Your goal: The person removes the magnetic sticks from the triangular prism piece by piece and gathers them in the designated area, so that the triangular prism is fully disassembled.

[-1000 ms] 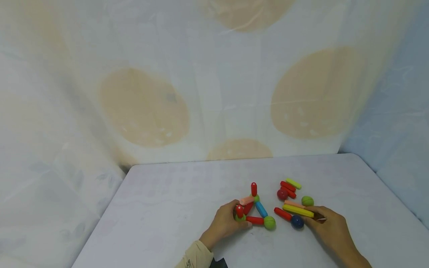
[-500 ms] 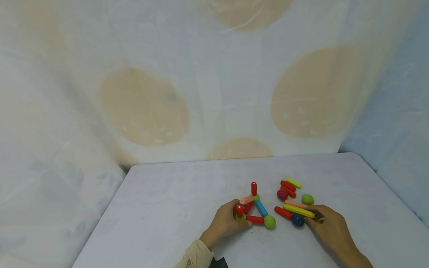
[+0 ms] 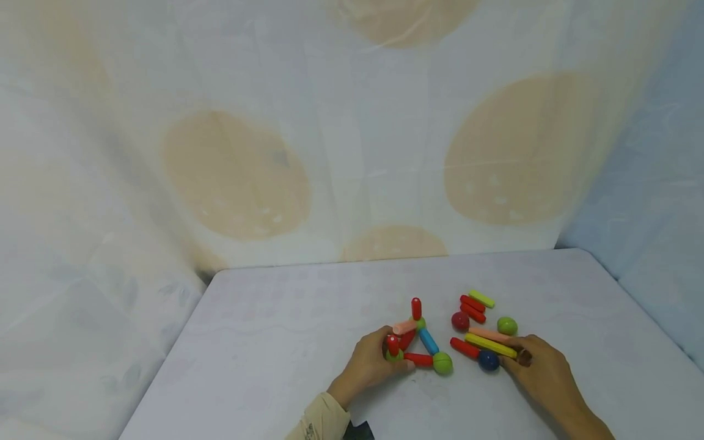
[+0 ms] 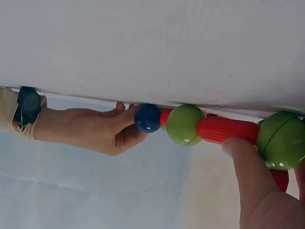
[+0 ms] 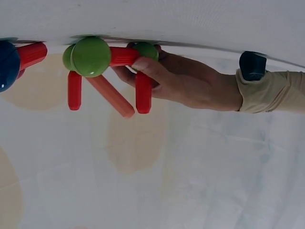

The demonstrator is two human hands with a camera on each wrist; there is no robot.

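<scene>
Light: soft and even, bright all over, no clear source.
Shadows: faint ones only, just under the left hand (image 3: 370, 365) and right hand (image 3: 541, 374).
Glare: small highlights on the green ball (image 4: 185, 125) near the left thumb.
Blur: head view slightly soft; the backdrop beyond both hands looks hazy.
Distortion: wrist views appear upside down, with the near finger large and unsharp.

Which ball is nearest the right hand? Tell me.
The dark blue ball, right at the right hand fingertips. The green and dark red balls lie farther off.
</scene>
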